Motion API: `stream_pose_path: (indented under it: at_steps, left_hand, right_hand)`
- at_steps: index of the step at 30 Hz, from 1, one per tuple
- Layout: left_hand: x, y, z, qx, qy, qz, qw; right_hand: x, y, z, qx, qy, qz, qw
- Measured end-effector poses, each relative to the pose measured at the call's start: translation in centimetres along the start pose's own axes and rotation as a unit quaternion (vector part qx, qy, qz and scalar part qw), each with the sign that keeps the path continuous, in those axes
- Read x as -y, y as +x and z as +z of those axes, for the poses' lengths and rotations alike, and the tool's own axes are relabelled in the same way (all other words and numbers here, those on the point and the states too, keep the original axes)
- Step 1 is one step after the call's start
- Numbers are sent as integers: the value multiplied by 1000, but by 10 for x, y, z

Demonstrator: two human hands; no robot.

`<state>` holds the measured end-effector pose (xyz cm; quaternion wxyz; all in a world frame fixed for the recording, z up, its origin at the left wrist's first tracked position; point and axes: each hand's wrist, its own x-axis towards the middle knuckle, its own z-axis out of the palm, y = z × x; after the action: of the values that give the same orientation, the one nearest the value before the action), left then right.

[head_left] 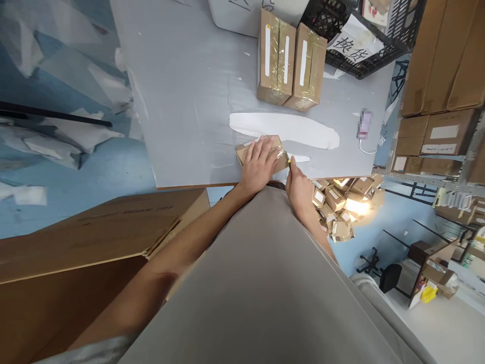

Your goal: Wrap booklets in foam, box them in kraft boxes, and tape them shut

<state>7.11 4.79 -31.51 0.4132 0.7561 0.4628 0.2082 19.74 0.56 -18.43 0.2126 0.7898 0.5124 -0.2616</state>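
Observation:
My left hand [259,166] lies flat on a small taped cardboard box [281,157] at the table's front edge, fingers stretched across its top. At the box's right end, my right hand [298,186] is closed around a box cutter [290,163]. Only a small yellow and dark part of the cutter shows; its tip is against or very close to the box, and I cannot tell which. Just behind the box, a long white paper strip [284,129] rests on the table, with a smaller white piece [301,158] to the right.
Two taped boxes [277,58] stand farther back on the grey table [182,101], near a black crate [359,68] and a white bin [238,17]. A large open carton [106,222] is at front left. Small parcels [335,198] are piled below the right edge.

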Motion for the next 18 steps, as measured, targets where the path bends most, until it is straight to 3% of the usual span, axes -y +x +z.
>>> stream_pose_path:
  at_steps: [12,18]
  left_hand:
    - [6,-2,3,-4,3,6,1000]
    - [1,1,5,3,10,0,1000]
  right_hand:
    - [5,16,-6,13,-15,-28,999]
    - [4,8,-5,32,-51,-9,998]
